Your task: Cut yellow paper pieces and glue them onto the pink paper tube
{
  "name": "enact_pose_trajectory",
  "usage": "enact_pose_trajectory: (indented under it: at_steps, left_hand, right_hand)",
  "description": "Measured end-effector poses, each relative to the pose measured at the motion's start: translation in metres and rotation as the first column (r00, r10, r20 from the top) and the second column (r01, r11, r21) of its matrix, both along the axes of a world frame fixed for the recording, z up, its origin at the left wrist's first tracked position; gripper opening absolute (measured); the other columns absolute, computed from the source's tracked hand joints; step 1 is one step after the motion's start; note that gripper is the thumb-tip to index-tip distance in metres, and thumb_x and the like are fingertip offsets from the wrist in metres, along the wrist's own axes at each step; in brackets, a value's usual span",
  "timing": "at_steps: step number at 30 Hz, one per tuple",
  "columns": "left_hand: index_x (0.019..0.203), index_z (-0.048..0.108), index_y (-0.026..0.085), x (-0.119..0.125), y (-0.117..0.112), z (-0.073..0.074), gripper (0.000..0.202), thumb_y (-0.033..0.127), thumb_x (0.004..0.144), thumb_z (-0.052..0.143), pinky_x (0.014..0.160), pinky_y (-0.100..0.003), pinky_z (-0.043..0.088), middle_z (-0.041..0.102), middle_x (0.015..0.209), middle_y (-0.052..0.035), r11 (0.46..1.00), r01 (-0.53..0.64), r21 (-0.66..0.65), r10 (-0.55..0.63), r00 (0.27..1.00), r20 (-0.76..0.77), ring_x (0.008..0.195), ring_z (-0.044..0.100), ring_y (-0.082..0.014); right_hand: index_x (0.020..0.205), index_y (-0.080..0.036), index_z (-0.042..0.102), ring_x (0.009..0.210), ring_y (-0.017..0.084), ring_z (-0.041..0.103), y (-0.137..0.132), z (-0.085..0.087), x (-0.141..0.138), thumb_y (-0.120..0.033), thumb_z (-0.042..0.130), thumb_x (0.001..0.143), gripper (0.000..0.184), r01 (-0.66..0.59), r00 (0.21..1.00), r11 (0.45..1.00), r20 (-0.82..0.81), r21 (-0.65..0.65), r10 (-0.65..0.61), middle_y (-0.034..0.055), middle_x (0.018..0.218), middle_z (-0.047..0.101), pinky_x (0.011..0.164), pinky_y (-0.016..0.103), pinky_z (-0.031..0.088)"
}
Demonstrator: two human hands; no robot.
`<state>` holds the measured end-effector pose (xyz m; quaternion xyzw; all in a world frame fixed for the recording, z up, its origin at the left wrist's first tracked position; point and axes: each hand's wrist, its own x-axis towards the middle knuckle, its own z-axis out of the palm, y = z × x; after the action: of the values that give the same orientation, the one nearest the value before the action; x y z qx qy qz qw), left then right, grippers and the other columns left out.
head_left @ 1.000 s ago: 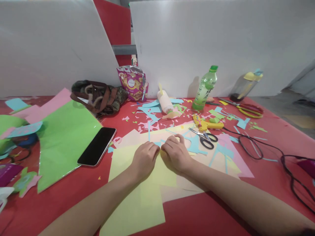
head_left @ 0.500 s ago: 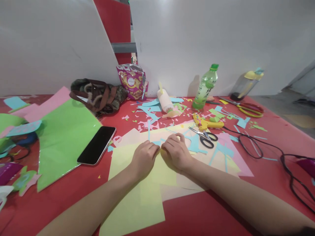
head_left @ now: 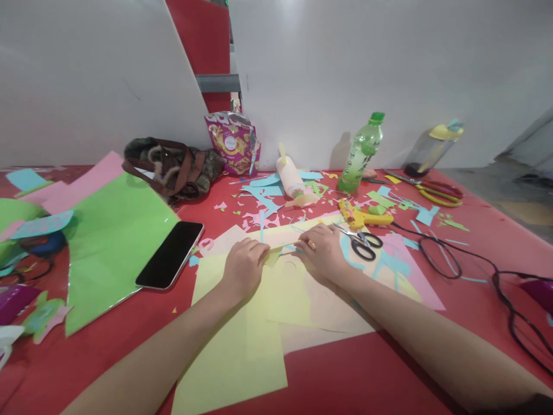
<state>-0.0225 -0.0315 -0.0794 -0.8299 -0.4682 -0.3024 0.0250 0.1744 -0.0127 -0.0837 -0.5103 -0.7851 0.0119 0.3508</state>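
Note:
My left hand and my right hand rest on a pile of paper sheets in front of me. Both have their fingers curled and pinch the far edge of a pale peach sheet, lifted slightly between them. Under it lies a yellow sheet with a small round hole cut near its top. Black-handled scissors lie just right of my right hand, with a yellow glue gun beyond them.
A black phone lies on a green sheet at the left. At the back stand a brown bag, a snack packet, a glue bottle, a green bottle and red-yellow scissors. Black cable loops at the right.
My hands have moved apart and a little farther from me, from knuckles together to pinching the peach sheet's far edge. The sheets under them have shifted slightly.

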Motion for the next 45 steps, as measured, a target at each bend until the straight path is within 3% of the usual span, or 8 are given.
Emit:
enact_pose_trajectory:
  at_steps: [8, 12, 17, 25, 29, 35, 40, 45]
  left_hand:
    - [0.072, 0.060, 0.016, 0.000, 0.000, 0.000, 0.017, 0.011, 0.079, 0.045, 0.060, -0.030, 0.042, 0.062, 0.065, -0.0047, 0.999, -0.014, 0.029, 0.014, 1.000, -0.016, 0.064, 0.054, -0.0178]
    - [0.071, 0.060, 0.016, 0.001, -0.003, 0.002, 0.018, 0.013, 0.080, 0.044, 0.061, -0.030, 0.042, 0.062, 0.065, -0.0048, 0.999, 0.005, 0.042, -0.004, 1.000, -0.031, 0.062, 0.052, -0.0173]
    - [0.072, 0.059, 0.016, 0.002, -0.003, 0.001, 0.019, 0.013, 0.081, 0.043, 0.060, -0.030, 0.042, 0.061, 0.064, -0.0047, 0.999, 0.023, 0.042, -0.022, 1.000, -0.022, 0.062, 0.052, -0.0172]
    - [0.072, 0.059, 0.015, 0.006, -0.008, 0.000, 0.022, 0.013, 0.083, 0.040, 0.061, -0.030, 0.044, 0.061, 0.066, -0.0054, 0.997, 0.065, 0.041, -0.066, 0.998, 0.011, 0.064, 0.052, -0.0169]
    - [0.073, 0.059, 0.015, 0.009, -0.012, 0.000, 0.024, 0.015, 0.085, 0.038, 0.062, -0.030, 0.045, 0.061, 0.065, -0.0062, 0.992, 0.113, 0.062, -0.115, 0.993, 0.030, 0.065, 0.052, -0.0169]
    - [0.081, 0.060, 0.016, 0.005, -0.007, -0.002, 0.017, 0.020, 0.084, 0.044, 0.064, -0.030, 0.047, 0.065, 0.072, -0.0058, 0.995, 0.091, 0.036, -0.093, 0.993, 0.069, 0.067, 0.057, -0.0166]
    - [0.079, 0.061, 0.016, -0.001, 0.001, -0.001, 0.017, 0.019, 0.083, 0.044, 0.061, -0.028, 0.048, 0.066, 0.073, -0.0045, 0.996, 0.068, -0.060, -0.058, 0.986, 0.156, 0.068, 0.060, -0.0157]
    - [0.080, 0.062, 0.015, 0.001, 0.000, -0.001, 0.017, 0.021, 0.082, 0.046, 0.065, -0.032, 0.047, 0.067, 0.073, -0.0059, 0.996, 0.082, -0.037, -0.079, 0.994, 0.079, 0.068, 0.059, -0.0174]
  right_hand:
    - [0.085, -0.018, 0.058, 0.085, 0.019, 0.050, -0.008, 0.004, -0.004, -0.021, 0.052, 0.079, 0.009, -0.009, 0.998, 0.992, 0.055, 0.126, 0.002, 0.0046, 0.085, 0.063, 0.079, 0.035, 0.024]
    - [0.082, -0.018, 0.056, 0.076, 0.016, 0.051, -0.013, 0.007, -0.009, -0.021, 0.050, 0.079, 0.007, -0.130, 0.983, 0.981, 0.146, 0.142, 0.109, 0.0020, 0.077, 0.063, 0.085, 0.035, 0.022]
    - [0.071, -0.018, 0.053, 0.066, 0.013, 0.050, -0.013, 0.005, -0.008, -0.019, 0.048, 0.078, 0.008, -0.148, 0.978, 0.979, 0.169, 0.142, 0.123, -0.0011, 0.066, 0.059, 0.087, 0.035, 0.021]
    - [0.082, -0.017, 0.056, 0.072, 0.014, 0.050, -0.022, 0.010, -0.014, -0.018, 0.044, 0.079, 0.013, -0.201, 0.949, 0.969, 0.276, 0.145, 0.156, 0.0006, 0.069, 0.060, 0.092, 0.040, 0.016]
    - [0.074, -0.017, 0.056, 0.066, 0.012, 0.048, -0.025, 0.010, -0.018, -0.011, 0.036, 0.082, 0.022, -0.264, 0.923, 0.952, 0.328, 0.154, 0.203, -0.0009, 0.062, 0.057, 0.093, 0.040, 0.015]
    - [0.072, -0.017, 0.055, 0.064, 0.013, 0.050, -0.019, 0.007, -0.012, -0.017, 0.044, 0.075, 0.011, -0.200, 0.959, 0.971, 0.231, 0.132, 0.166, -0.0009, 0.062, 0.058, 0.092, 0.040, 0.017]
    - [0.070, -0.018, 0.056, 0.064, 0.013, 0.052, -0.010, 0.005, -0.005, -0.008, 0.038, 0.077, 0.021, -0.162, 0.975, 0.978, 0.174, 0.131, 0.139, -0.0007, 0.063, 0.061, 0.091, 0.038, 0.018]
    - [0.069, -0.017, 0.056, 0.062, 0.013, 0.052, -0.011, 0.005, -0.004, -0.009, 0.039, 0.077, 0.020, -0.188, 0.972, 0.972, 0.172, 0.142, 0.163, -0.0004, 0.062, 0.061, 0.090, 0.039, 0.019]
